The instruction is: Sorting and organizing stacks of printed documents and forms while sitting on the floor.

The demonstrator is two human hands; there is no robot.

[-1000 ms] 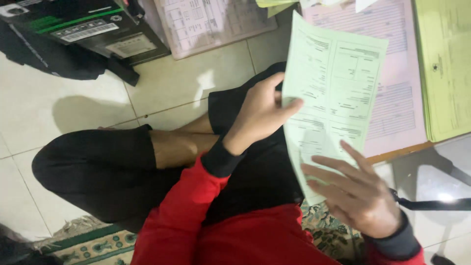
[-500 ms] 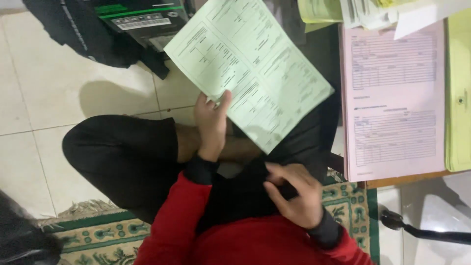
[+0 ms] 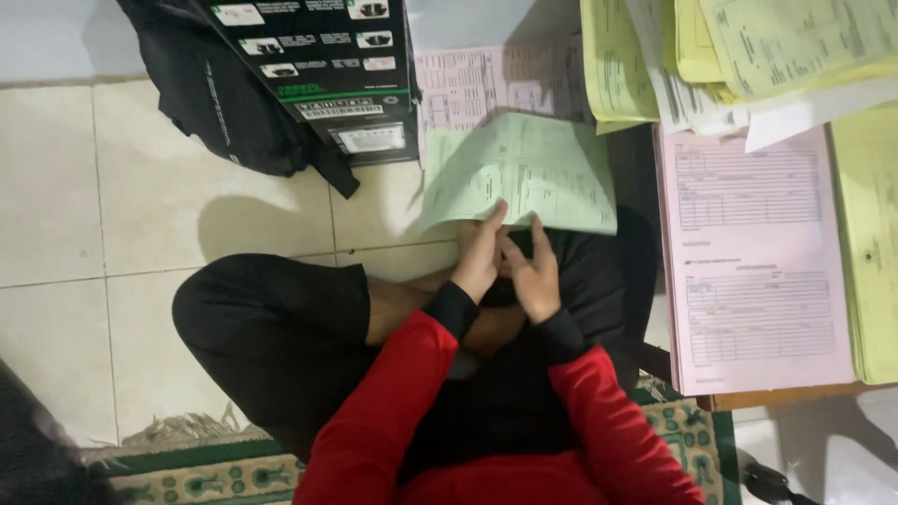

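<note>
Box: we are seeing one black carton (image 3: 327, 70) lying on the tiled floor (image 3: 140, 196) at upper left, rectangular, with small white picture panels, green lettering and a white label patch on its near end.
Bag: one black fabric bag (image 3: 224, 112) is lying against the carton's left side.
Green sheet: one pale green printed form (image 3: 524, 173) is being held above our lap, just right of the carton, its near edge at our fingertips and its far half overlapping a pink sheet.
Pink sheets: we are counting two places, one pink form (image 3: 468, 84) on the floor behind the green sheet and one pink stack (image 3: 758, 271) lying on the low wooden board at right.
Yellow sheets: several yellow forms (image 3: 776, 42) are fanning across the upper right, with one yellow-green stack (image 3: 870, 234) running along the right edge; the exact count is not readable.
Rug: one green patterned rug (image 3: 206, 472) is lying under us.
Left hand: our left hand (image 3: 482, 252) is pinching the green sheet's near edge, fingers nearly closed on the paper.
Right hand: our right hand (image 3: 533, 271) is lying beside the left, touching it, fingertips at the same edge; we cannot tell whether it is gripping the sheet.
</note>
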